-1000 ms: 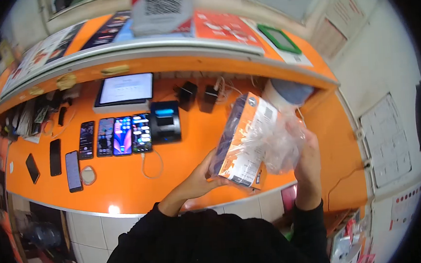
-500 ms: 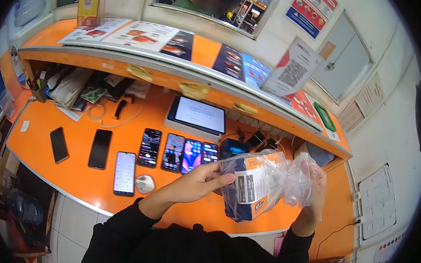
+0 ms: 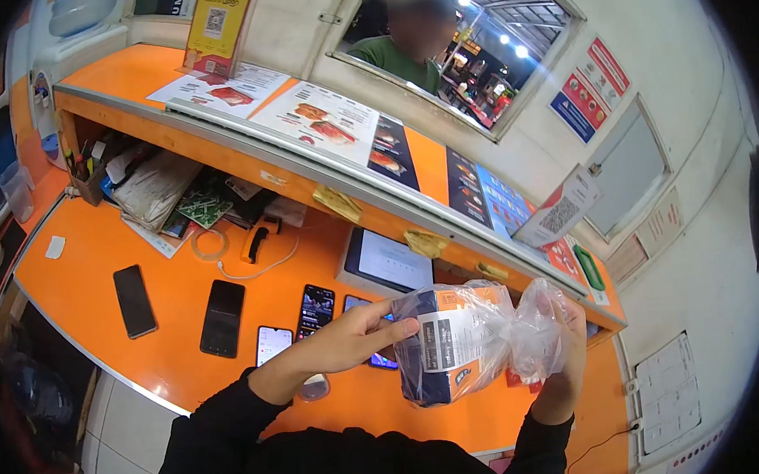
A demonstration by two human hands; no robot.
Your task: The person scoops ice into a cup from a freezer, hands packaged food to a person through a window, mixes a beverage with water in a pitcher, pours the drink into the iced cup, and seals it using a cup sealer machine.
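A dark blue and orange box with a white label sits inside a clear plastic bag (image 3: 442,342), lifted over the orange desk. My left hand (image 3: 364,335) grips the box's left end through the plastic, thumb on its front face. The bunched neck of the bag (image 3: 537,327) is in my right hand (image 3: 570,338), whose fingers are partly hidden behind the plastic. Below my left wrist lies a round pale object (image 3: 315,387), partly covered. Phones lie by my left forearm, among them one with a white screen (image 3: 273,343) and one with a dark screen (image 3: 318,306).
Two black phones, one at left (image 3: 135,301) and another (image 3: 223,318), lie on the desk (image 3: 78,281). A tablet (image 3: 394,258) stands under the raised counter (image 3: 432,169). A handheld scanner (image 3: 262,237) with a cable lies farther back. A person (image 3: 411,39) is beyond the window.
My view has turned upward, bringing more of the window and the person outside into sight. The bagged box stays in both hands, now covering more of the phones and tablet.
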